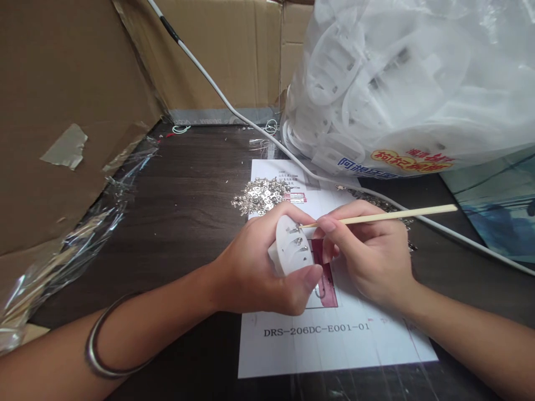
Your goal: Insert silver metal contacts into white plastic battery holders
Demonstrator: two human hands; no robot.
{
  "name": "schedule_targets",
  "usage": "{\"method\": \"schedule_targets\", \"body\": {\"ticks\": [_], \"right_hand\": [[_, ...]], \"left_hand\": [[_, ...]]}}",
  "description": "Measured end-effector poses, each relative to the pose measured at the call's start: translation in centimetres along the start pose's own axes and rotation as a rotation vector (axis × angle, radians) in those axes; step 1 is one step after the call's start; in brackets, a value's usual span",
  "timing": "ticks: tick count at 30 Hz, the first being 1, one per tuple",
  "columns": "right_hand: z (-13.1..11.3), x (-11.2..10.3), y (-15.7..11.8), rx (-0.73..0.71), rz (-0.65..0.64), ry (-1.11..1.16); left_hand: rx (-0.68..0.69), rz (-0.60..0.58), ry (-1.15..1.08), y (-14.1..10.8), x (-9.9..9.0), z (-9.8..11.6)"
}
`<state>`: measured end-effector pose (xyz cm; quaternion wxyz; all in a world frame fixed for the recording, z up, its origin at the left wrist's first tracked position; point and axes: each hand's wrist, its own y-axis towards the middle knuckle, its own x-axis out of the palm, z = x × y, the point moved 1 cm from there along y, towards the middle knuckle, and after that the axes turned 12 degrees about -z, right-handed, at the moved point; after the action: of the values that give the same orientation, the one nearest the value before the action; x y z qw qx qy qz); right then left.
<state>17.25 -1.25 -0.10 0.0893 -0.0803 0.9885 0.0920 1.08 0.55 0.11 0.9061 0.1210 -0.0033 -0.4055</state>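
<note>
My left hand (pixel 267 262) is wrapped round a white plastic disc-shaped part (pixel 288 250), tilted with its slotted face toward my right hand. Small metal pieces sit in some of its slots. My right hand (pixel 368 250) pinches a thin wooden stick (pixel 401 215) like a chopstick. The stick's tip touches or nearly touches a metal piece near the top of the disc. Below both hands lies a printed sheet (pixel 334 348) with pink-shaded pictures. Just beyond my left hand is a heap of small metal clips (pixel 265 195), partly on the sheet.
A clear plastic bag (pixel 422 94) full of similar white parts stands at the back right. A white cable (pixel 225 100) runs diagonally across the workspace. More small metal pieces (pixel 368 197) lie behind my right hand. Cardboard walls (pixel 217 55) border the dark table (pixel 188 161) at left and back.
</note>
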Motion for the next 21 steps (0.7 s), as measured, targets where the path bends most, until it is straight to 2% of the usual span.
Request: {"method": "schedule_targets", "body": {"ticks": [7,15,21], "right_hand": [[0.32,-0.22,-0.17,-0.020,-0.022,-0.012],[0.11,-0.15,-0.06,-0.006,-0.009,-0.002],[0.07,0.09,0.08,-0.015,0.017,0.018]], "left_hand": [[-0.002,-0.059,-0.076,-0.17,0.24,-0.17],[0.007,0.024,0.043,-0.01,-0.01,-0.23],[0.004,-0.002,-0.019,0.04,0.17,-0.09]]}}
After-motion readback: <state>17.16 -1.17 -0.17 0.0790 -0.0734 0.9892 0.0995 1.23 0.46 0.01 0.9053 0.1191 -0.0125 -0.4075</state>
